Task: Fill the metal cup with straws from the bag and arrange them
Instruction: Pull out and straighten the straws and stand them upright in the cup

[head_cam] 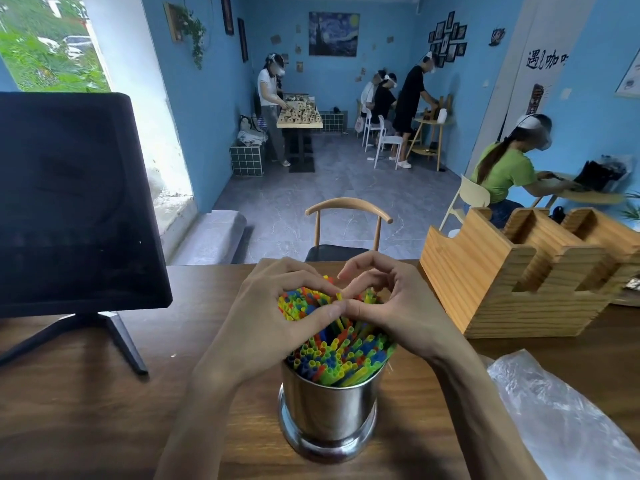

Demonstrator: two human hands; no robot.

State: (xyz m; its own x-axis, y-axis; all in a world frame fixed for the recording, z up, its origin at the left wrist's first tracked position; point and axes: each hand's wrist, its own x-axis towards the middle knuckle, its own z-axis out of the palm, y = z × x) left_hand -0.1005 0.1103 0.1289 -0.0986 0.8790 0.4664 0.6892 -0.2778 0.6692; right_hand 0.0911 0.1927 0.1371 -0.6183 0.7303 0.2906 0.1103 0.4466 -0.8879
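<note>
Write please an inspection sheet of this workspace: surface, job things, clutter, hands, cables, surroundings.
Surface: brown wooden table.
Job's things: metal cup stands upright, packed with coloured straws; clear plastic bag lies at the right.
Clutter: dark screen on a stand at the left; wooden rack at the right.
Hands: left hand and right hand both curl round the straw tops.
Cables: nothing seen.
Surroundings: blue-walled room, wooden chair beyond the table, people working at other tables.
</note>
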